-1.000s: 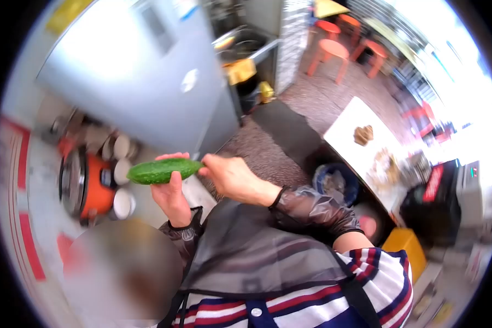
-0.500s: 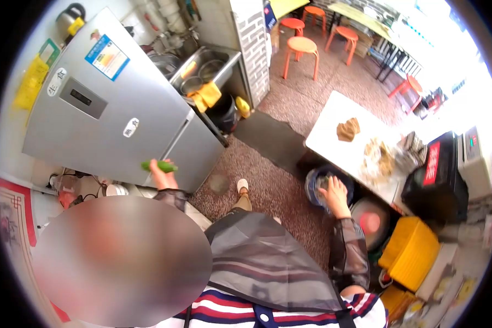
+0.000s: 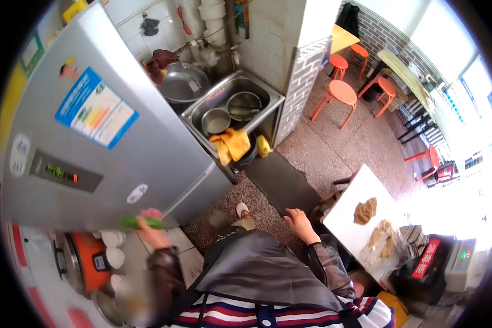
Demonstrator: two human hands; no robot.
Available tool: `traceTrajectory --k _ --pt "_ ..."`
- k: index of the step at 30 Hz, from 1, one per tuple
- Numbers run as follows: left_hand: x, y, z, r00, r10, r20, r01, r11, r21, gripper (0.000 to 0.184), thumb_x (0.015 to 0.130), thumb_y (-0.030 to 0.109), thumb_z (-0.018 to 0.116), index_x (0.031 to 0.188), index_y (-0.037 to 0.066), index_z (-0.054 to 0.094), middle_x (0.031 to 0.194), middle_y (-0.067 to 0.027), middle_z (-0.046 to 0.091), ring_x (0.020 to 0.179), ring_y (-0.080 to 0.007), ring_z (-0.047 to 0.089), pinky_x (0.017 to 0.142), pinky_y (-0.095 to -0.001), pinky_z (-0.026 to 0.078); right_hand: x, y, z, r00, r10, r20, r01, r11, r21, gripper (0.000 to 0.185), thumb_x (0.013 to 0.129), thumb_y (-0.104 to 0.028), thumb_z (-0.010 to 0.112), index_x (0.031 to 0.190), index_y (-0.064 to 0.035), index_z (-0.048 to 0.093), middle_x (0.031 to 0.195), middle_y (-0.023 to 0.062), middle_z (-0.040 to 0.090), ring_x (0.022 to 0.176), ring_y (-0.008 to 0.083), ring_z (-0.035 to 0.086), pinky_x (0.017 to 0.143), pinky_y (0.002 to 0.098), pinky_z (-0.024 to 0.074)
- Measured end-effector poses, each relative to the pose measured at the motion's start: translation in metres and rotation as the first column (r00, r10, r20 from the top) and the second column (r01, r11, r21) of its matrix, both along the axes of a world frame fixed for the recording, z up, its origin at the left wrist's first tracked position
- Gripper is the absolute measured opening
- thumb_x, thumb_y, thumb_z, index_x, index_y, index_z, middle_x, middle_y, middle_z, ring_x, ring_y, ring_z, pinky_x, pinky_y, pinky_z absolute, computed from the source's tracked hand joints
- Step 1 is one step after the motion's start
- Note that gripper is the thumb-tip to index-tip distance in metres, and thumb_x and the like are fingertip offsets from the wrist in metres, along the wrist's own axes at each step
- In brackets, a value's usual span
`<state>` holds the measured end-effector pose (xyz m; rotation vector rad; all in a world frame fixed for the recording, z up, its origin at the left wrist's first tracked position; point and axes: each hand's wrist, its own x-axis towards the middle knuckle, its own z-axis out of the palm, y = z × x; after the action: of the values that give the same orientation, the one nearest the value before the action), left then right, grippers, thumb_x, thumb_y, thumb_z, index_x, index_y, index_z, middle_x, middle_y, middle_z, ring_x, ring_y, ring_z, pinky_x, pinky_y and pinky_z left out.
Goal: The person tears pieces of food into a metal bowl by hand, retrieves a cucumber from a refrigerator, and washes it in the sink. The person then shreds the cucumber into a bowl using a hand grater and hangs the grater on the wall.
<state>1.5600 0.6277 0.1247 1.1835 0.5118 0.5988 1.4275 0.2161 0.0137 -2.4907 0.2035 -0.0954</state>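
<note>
Blurred by motion, a green cucumber [image 3: 130,222] is gripped in my left hand [image 3: 153,232], close to the lower edge of the silver fridge [image 3: 131,117]. My right hand [image 3: 302,225] is held out in front of my body over the floor, fingers apart and holding nothing. To its right stands the white table [image 3: 341,221], bearing a brown cloth-like bundle [image 3: 365,211] and a clear plastic bag [image 3: 385,246] with tan contents.
Beyond the fridge, a steel sink [image 3: 276,98] holds pans, with a yellow cloth [image 3: 230,145] over its edge. An orange cooker [image 3: 90,262] sits at lower left. Orange stools [image 3: 341,93] stand farther back. A black box [image 3: 426,268] is at right.
My view has turned toward the fridge and sink. My right hand has left the blue bin beside the table and come toward the middle. My left hand keeps hold of the cucumber.
</note>
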Motion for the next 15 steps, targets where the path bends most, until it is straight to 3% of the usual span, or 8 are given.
traceTrajectory --k 2,4,5,9,11,13,14,15 --pt "0.01 -0.054 -0.008 0.771 -0.484 -0.414 0.514 0.856 -0.045 0.037 0.086 0.037 0.053 0.095 0.001 0.052 0.083 -0.0132 0.058 0.058 -0.0181 0.056 0.051 -0.0308 0.047 0.07 0.0 0.003 0.978 0.201 -0.055 -0.193 0.973 0.127 0.026 0.085 -0.017 0.055 0.106 -0.0019 0.056 0.098 0.0173 0.058 0.092 0.035 0.054 0.08 0.0383 0.0436" --pt "0.051 -0.116 -0.029 0.577 -0.735 -0.357 0.566 0.674 -0.474 0.042 0.086 0.039 0.057 0.103 0.001 0.051 0.086 -0.0108 0.054 0.057 -0.0107 0.049 0.042 -0.0204 0.036 0.145 0.004 0.006 0.966 0.258 -0.036 -0.243 0.942 0.23 0.025 0.085 -0.016 0.054 0.106 -0.0019 0.057 0.098 0.0177 0.059 0.091 0.0351 0.056 0.079 0.0373 0.0447" --pt "0.074 -0.145 -0.042 0.547 -0.786 -0.287 0.596 0.606 -0.527 0.041 0.087 0.04 0.054 0.103 0.003 0.05 0.081 -0.0096 0.054 0.053 -0.0106 0.048 0.038 -0.0211 0.033 0.185 0.007 0.008 0.96 0.281 0.004 -0.267 0.909 0.32 0.024 0.086 -0.016 0.053 0.105 -0.0019 0.057 0.097 0.018 0.06 0.091 0.0353 0.057 0.077 0.0363 0.0459" --pt "0.217 -0.229 -0.122 0.668 -0.693 -0.272 0.548 0.705 -0.45 0.033 0.089 0.04 0.05 0.095 0.008 0.049 0.068 -0.0063 0.054 0.045 -0.013 0.048 0.034 -0.0242 0.033 0.337 0.014 -0.014 0.957 0.278 -0.087 -0.189 0.821 0.538 0.023 0.086 -0.015 0.05 0.103 -0.0004 0.057 0.088 0.0187 0.063 0.083 0.0314 0.062 0.073 0.035 0.048" --pt "0.309 -0.241 -0.24 0.786 -0.504 -0.358 0.503 0.858 -0.103 0.043 0.085 0.038 0.056 0.108 0.002 0.051 0.073 -0.0119 0.057 0.056 -0.0209 0.056 0.047 -0.0297 0.045 0.409 0.02 -0.041 0.969 0.233 -0.084 -0.12 0.736 0.666 0.023 0.086 -0.012 0.048 0.103 0.0002 0.057 0.085 0.0172 0.064 0.079 0.0268 0.063 0.069 0.0327 0.0483" --pt "0.38 -0.247 -0.265 0.772 -0.486 -0.41 0.486 0.867 -0.112 0.049 0.084 0.036 0.057 0.119 0.004 0.044 0.086 -0.0162 0.058 0.069 -0.0272 0.059 0.054 -0.035 0.049 0.481 0.026 -0.11 0.975 0.221 -0.029 -0.133 0.684 0.718 0.022 0.087 -0.01 0.046 0.103 0.0008 0.057 0.084 0.0154 0.064 0.075 0.0225 0.064 0.068 0.0309 0.0485" --pt "0.404 -0.243 -0.282 0.773 -0.469 -0.427 0.465 0.877 -0.12 0.049 0.084 0.036 0.057 0.119 0.004 0.044 0.086 -0.0162 0.058 0.069 -0.0272 0.059 0.054 -0.035 0.049 0.504 0.031 -0.094 0.958 0.251 -0.139 -0.037 0.589 0.807 0.023 0.087 -0.009 0.045 0.105 0.0001 0.056 0.083 0.0168 0.064 0.074 0.0225 0.064 0.066 0.0303 0.0483" --pt "0.431 -0.238 -0.301 0.631 -0.47 -0.618 0.547 0.834 -0.076 0.052 0.084 0.034 0.057 0.123 0.004 0.04 0.094 -0.0184 0.056 0.076 -0.0288 0.058 0.059 -0.0368 0.049 0.524 0.037 -0.107 0.963 0.235 -0.133 -0.017 0.544 0.839 0.025 0.084 -0.01 0.046 0.104 0.0015 0.055 0.086 0.0199 0.063 0.08 0.0283 0.063 0.069 0.0335 0.0482"
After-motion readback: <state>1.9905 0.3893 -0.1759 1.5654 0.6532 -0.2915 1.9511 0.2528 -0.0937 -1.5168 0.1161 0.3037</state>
